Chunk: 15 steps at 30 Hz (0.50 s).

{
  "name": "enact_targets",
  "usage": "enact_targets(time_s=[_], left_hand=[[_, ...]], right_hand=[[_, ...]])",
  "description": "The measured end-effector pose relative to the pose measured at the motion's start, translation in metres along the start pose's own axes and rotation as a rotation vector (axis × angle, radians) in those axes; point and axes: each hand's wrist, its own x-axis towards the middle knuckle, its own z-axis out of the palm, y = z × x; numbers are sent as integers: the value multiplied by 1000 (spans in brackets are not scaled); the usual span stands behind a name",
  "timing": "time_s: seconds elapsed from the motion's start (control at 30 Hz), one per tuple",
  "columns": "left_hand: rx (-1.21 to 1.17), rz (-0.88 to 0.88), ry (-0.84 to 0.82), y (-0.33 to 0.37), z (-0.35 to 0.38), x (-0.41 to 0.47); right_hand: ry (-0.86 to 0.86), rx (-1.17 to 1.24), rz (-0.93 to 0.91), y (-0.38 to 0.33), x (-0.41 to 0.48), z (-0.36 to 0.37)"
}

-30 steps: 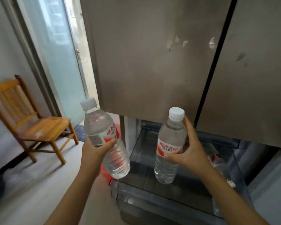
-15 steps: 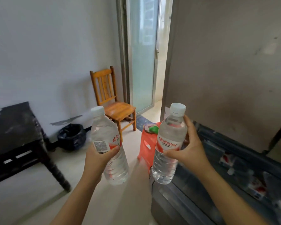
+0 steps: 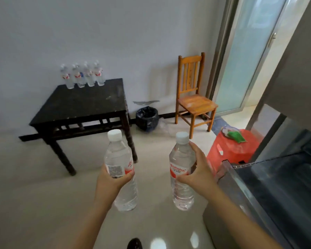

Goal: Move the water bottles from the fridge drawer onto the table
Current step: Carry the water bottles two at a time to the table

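- Black table (image 3: 83, 105) stands vs. the white wall, left of centre. Four bottles (image 3: 83, 76) are upright in a row along its back edge, side by side, w/ pale caps and red labels.
- L hand (image 3: 111, 178) has fingers + thumb wrapped round the label band of the L bottle (image 3: 120, 155). Bottle is clear, white cap on, slightly tilted, in the air above the floor, short of the table.
- Bin (image 3: 147, 118) w/ black liner sits on the floor at the wall, btwn table and chair.
- R bottle (image 3: 182, 169) is the same kind, red label facing the camera, cap on, upright, about level w/ the L one but apart from it.
- R hand (image 3: 199, 175) clamps it from the right, thumb across the label, index finger up near the shoulder.
- Wooden chair (image 3: 194, 103) is by the wall, near a frosted glass door (image 3: 250, 56).
- Red plastic stool (image 3: 235, 150) is near the drawer corner, w/ a green item (image 3: 236, 136) on top; can't tell what.
- Fridge drawer (image 3: 244, 191) is at far right, open; inside is dark, contents unclear.
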Motion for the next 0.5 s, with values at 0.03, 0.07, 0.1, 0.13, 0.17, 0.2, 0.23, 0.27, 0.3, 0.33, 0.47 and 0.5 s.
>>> enact_targets(time_s=[0.03, 0.07, 0.1, 0.13, 0.17, 0.2, 0.23, 0.27, 0.3, 0.33, 0.47, 0.5], left_hand=[[7, 0, 46, -4, -19, -4], [9, -7, 86, -7, -34, -5], [16, -19, 126, -12, -49, -6], [15, -32, 174, -18, -71, -7], [10, -43, 203, -23, -89, -7], [9, -57, 223, -28, -104, -7], [5, -63, 245, -33, -120, -8], [0, -68, 274, -39, -143, -9], [-10, -66, 293, -45, -159, -10], [-14, -68, 306, -51, -183, -13], [-11, -104, 364, -76, -271, -20], [-14, -119, 385, -86, -308, -23]], right_hand=[[-28, -16, -7, -3, 1, 17], [-52, -30, -14, -5, 2, 30], [-73, -42, -19, -7, 3, 41], [-105, -51, -30, -14, 3, 59], [-128, -61, -37, -18, 4, 73], [-142, -70, -53, -22, 4, 85], [-161, -92, -73, -26, 5, 97], [-177, -115, -102, -33, 5, 116], [-185, -148, -121, -37, 5, 130], [-195, -173, -139, -42, 5, 152], [-242, -271, -141, -70, 5, 229], [-257, -273, -146, -82, 4, 263]])
